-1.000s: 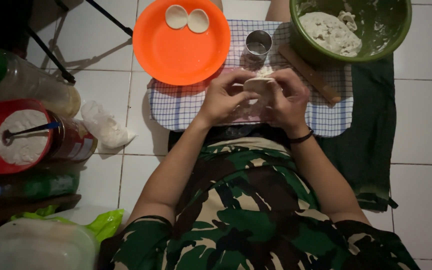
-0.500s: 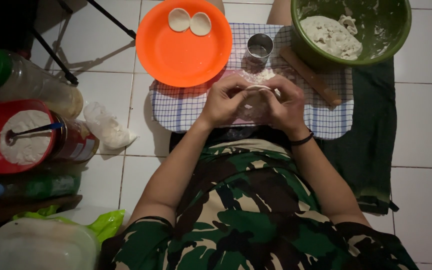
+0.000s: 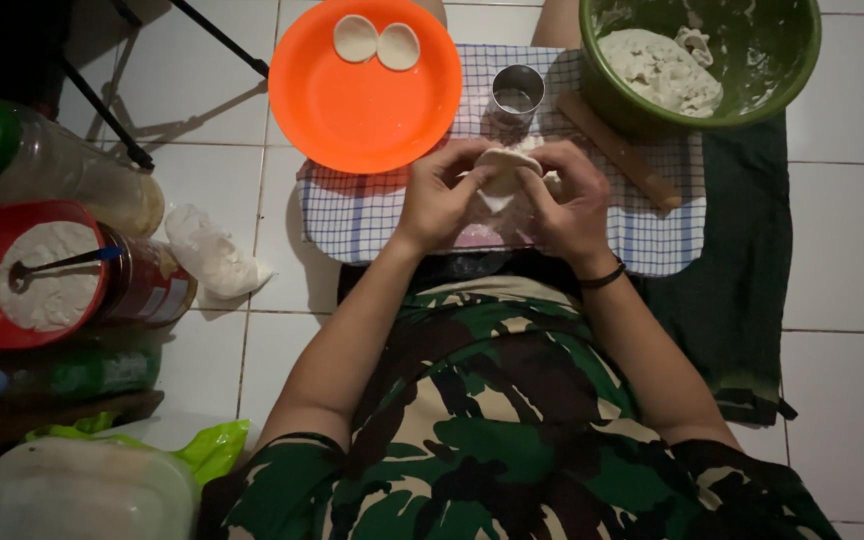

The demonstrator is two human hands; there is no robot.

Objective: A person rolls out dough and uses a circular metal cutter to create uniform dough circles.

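My left hand [image 3: 444, 195] and my right hand [image 3: 570, 200] meet over a blue-checked white cloth [image 3: 352, 215], both pinching one small pale dough round [image 3: 503, 168] between the fingertips. A thin piece of dough hangs under it. My right wrist wears a dark band. An orange plate [image 3: 352, 110] lies just beyond my left hand with two flat dough rounds [image 3: 377, 42] on its far edge. A small metal cup [image 3: 517, 92] stands on the cloth right behind my hands.
A green bowl [image 3: 772, 70] with a lump of dough sits at the far right, a wooden rolling pin [image 3: 620, 150] beside it. At left are a red container of flour [image 3: 42, 275], a clear jar, a small plastic bag [image 3: 210, 255] and a white lidded tub [image 3: 72, 490].
Both hands have stayed together over the cloth, working the dough round between the fingers; the view has shifted slightly. Nothing else has moved.
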